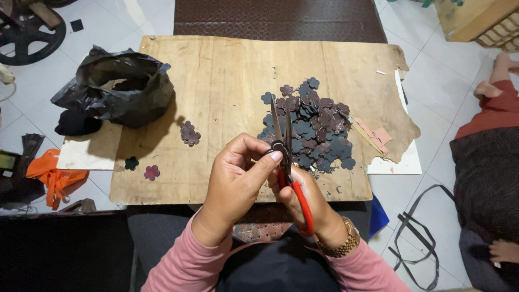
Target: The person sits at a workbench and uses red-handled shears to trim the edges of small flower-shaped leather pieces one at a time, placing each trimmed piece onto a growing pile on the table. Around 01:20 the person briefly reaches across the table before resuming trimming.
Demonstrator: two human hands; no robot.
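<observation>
Right hand [307,201]: fingers closed through the red handles of the scissors [286,157], blades pointing away and slightly parted.
Left hand [238,176]: fingers pinched shut on a small dark flower-shaped cutout [278,146], held between thumb tip and forefinger, right at the base of the blades.
Wooden board [227,81]: serves as the surface, lying across the lap.
Two loose flower cutouts [142,168]: one dark, one purplish, near the left front edge of the board.
Small stack of cutouts [190,133]: mid-board, left of the hands.
Heap of cutouts [316,124]: dark and purplish, just beyond the blade tips.
Pink scraps [376,135]: touching the right side of the heap.
Black plastic bag [116,86]: open, at the far left corner of the board.
</observation>
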